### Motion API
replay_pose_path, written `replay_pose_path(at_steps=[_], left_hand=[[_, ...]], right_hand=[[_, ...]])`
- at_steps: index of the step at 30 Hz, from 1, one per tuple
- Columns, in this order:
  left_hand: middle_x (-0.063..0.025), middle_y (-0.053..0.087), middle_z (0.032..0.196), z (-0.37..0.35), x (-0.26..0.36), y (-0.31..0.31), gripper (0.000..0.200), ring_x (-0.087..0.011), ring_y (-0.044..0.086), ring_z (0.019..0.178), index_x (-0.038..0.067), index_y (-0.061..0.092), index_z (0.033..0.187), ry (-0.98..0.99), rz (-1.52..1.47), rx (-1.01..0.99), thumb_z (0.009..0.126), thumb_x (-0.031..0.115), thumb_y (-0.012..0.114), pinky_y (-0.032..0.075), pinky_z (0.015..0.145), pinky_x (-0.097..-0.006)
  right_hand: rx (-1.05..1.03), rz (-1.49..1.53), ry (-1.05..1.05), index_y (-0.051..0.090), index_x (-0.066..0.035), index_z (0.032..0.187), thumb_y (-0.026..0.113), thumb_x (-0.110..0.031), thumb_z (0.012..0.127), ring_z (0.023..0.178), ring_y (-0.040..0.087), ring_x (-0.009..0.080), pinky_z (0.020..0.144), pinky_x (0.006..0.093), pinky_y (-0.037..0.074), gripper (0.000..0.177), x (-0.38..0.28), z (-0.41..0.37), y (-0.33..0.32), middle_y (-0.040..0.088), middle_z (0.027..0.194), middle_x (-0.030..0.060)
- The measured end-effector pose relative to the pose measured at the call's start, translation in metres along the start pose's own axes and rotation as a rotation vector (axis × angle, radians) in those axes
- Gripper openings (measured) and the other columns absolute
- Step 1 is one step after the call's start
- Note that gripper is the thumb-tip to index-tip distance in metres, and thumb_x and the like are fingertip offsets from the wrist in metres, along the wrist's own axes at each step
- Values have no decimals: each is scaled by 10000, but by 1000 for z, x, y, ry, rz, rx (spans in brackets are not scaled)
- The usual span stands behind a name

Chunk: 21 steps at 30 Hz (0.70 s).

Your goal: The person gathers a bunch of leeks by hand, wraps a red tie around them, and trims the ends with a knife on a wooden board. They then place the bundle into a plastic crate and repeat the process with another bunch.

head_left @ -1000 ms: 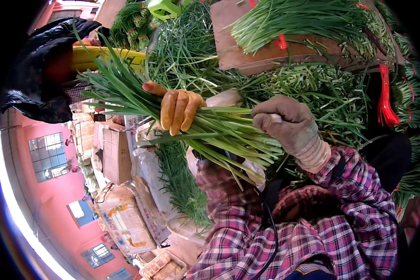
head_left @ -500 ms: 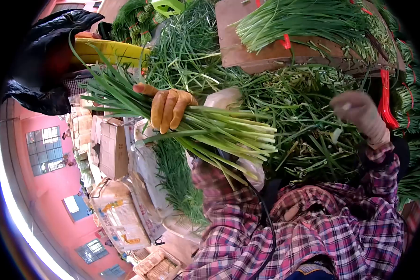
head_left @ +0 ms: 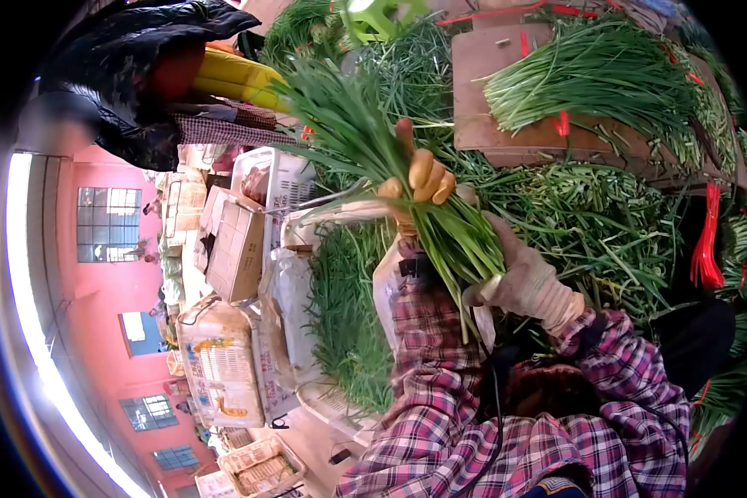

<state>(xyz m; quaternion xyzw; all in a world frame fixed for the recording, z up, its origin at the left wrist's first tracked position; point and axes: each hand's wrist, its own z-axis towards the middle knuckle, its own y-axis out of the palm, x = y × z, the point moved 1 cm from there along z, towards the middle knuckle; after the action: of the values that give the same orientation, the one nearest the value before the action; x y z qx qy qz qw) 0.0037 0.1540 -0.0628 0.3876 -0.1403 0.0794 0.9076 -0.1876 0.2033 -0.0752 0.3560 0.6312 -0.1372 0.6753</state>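
I see my left hand (head_left: 423,177), in the orange glove, wrapped tight round the middle of the bunch of chives (head_left: 452,232), which stands tilted in the air over the heap of loose greens (head_left: 593,220), leaf tips fanning up and to the far left. My right hand (head_left: 529,282), in the grey glove, is curled round the pale cut ends at the near end of the bunch, just below the left. Both hands are closed on it, and the bunch touches nothing else. Far right, a tied bundle (head_left: 606,83) lies on a wooden board (head_left: 490,124), and red ties (head_left: 705,241) hang at the right edge. As I judge it, the danger is a loose grip. The bunch has no band that I can see, so if either hand slackens, the outer stalks could slide out and drop into the heap. Squeezing too hard at the middle could bruise or snap the blades.
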Motion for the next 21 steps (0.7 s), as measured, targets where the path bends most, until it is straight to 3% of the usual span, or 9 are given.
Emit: replay_pose_path(at_steps=[3, 5, 7, 8, 9, 11, 17, 19, 21], left_hand=[[-35, 502, 826, -9, -7, -5, 782, -119, 444, 648, 122, 232, 1416, 8, 82, 480, 756, 182, 646, 400, 612, -318], [-48, 521, 857, -3, -7, -10, 753, -139, 478, 672, 119, 241, 1409, -92, 179, 593, 770, 179, 635, 433, 646, -343], [-74, 529, 960, 3, 3, -26, 732, -192, 539, 814, 109, 217, 1414, -341, 134, 642, 794, 135, 606, 470, 752, -369], [-86, 539, 953, 15, 0, -25, 653, -209, 549, 843, 73, 273, 1372, -344, 104, 640, 804, 134, 591, 480, 782, -382], [-97, 550, 946, 26, -1, -24, 579, -226, 560, 873, 38, 330, 1330, -348, 78, 641, 814, 132, 575, 491, 811, -396], [-137, 580, 910, 46, -1, -30, 319, -229, 590, 836, -59, 490, 1090, -368, 100, 684, 843, 138, 538, 506, 811, -370], [-131, 598, 877, 125, -14, -27, 269, -211, 603, 760, -64, 553, 981, -456, 570, 845, 817, 148, 578, 536, 700, -319], [-101, 609, 817, 155, -25, -21, 278, -199, 607, 705, -51, 572, 954, -563, 631, 811, 808, 183, 609, 537, 663, -303], [-75, 617, 800, 187, -28, -35, 291, -179, 604, 673, -28, 590, 952, -697, 851, 696, 801, 217, 632, 530, 636, -281]], right_hand=[[50, -375, 142, 229, -53, 1383, 813, -158, 612, 1128, 507, 228, 941, 325, 420, 972, -8, 0, -3, 510, 1230, 146], [19, -177, 111, 287, -48, 1368, 773, -118, 659, 1063, 517, 177, 910, 295, 426, 862, 4, 6, -3, 520, 1210, 107], [-127, 247, 282, 295, -48, 1369, 754, -172, 696, 1050, 503, 150, 902, 297, 423, 824, -19, 5, -12, 512, 1212, 73], [-66, 469, 175, 300, -55, 1369, 731, -249, 728, 1045, 485, 128, 863, 285, 440, 797, -12, 5, -15, 507, 1195, 40], [-55, 483, 87, 314, -62, 1361, 705, -339, 748, 1048, 474, 120, 813, 267, 457, 778, -6, 7, -18, 504, 1185, 31], [-28, 503, 195, 364, -57, 1325, 730, -255, 731, 994, 513, 110, 752, 253, 477, 725, -3, 15, -25, 540, 1124, 38], [107, 356, 192, 543, -9, 1117, 688, -23, 711, 698, 582, 121, 636, 240, 487, 432, -45, 42, -40, 619, 852, 40], [140, 397, 199, 572, -1, 1070, 648, -31, 745, 686, 596, 138, 645, 261, 499, 335, -48, 50, -48, 624, 820, 51], [178, 405, -17, 561, -8, 1085, 652, -88, 776, 729, 608, 147, 676, 277, 505, 331, -46, 64, -61, 629, 845, 60]])
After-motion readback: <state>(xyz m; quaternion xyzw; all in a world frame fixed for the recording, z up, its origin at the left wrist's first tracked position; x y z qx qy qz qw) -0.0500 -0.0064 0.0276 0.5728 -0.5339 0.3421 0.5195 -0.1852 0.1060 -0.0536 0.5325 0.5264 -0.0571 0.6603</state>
